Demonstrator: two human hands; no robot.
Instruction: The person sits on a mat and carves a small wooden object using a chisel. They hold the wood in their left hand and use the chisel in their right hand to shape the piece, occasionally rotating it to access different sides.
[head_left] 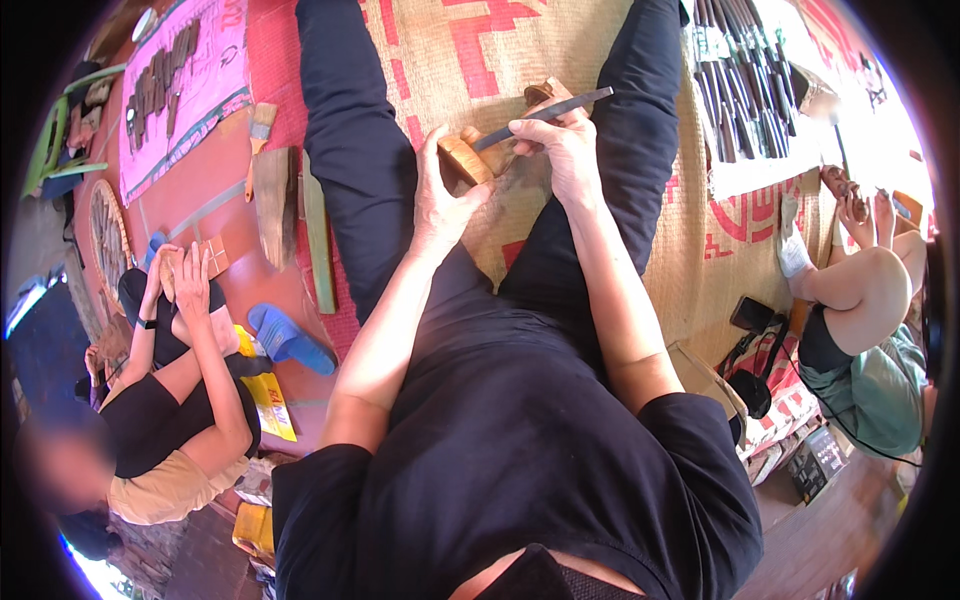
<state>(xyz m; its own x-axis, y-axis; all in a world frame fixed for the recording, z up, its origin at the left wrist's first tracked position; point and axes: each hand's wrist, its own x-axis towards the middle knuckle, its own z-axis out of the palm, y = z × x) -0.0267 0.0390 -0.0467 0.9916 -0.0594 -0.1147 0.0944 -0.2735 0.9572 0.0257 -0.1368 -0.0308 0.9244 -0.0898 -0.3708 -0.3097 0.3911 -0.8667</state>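
My left hand [445,195] grips a light-brown carved wooden piece [462,158] by its rounded base, between thumb and fingers. A dark, flat, straight metal tool [575,103] lies slantwise over the wood, pinched in my right hand [565,150]. Its lower left end meets or overlaps the wooden piece; whether it presses there I cannot tell. Just beyond my right fingers shows a darker brown carved wooden part [540,93]; whether it belongs to the same piece is hidden. Both hands are between my outstretched legs, above a woven mat [520,60].
Rows of slim dark tools [745,90] lie at the upper right, more tools [160,80] on a pink cloth. At left are a brush [262,125], a wood block [274,205] and a blue sandal [290,338]. People sit on both sides; one holds a wooden piece [172,275].
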